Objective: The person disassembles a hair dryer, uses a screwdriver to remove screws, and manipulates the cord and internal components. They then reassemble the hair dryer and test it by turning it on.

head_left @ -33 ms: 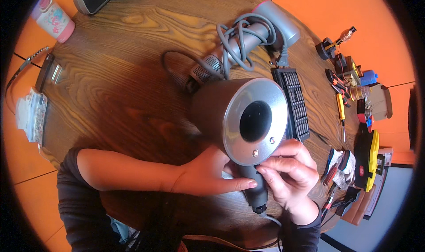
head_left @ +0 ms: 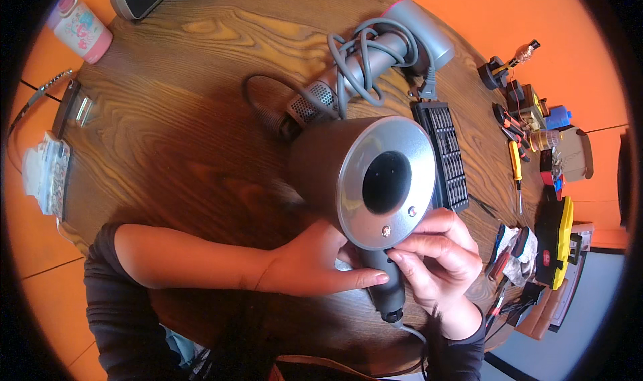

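Observation:
A grey hair dryer (head_left: pixel 315 157) with a silver, ring-shaped end faces up toward me, its dark round centre and two small buttons showing. Its dark handle (head_left: pixel 384 300) points toward me, and a grey cord runs from the handle's end. My left hand (head_left: pixel 311 257) wraps the handle from the left, thumb laid across it, the other fingers mostly hidden behind. From the right, my right hand (head_left: pixel 442 260) pinches at the top of the handle, just under the silver rim. Whether a small part sits between those fingertips cannot be made out.
Beyond lies a second grey hair dryer (head_left: pixel 429 39) with its cord wound round it. A black bit case (head_left: pixel 449 157) rests to the right. Along the right edge are a yellow screwdriver (head_left: pixel 515 161), pliers and a yellow-black toolbox (head_left: pixel 554 240). A pink-white bottle (head_left: pixel 82 29) stands far left.

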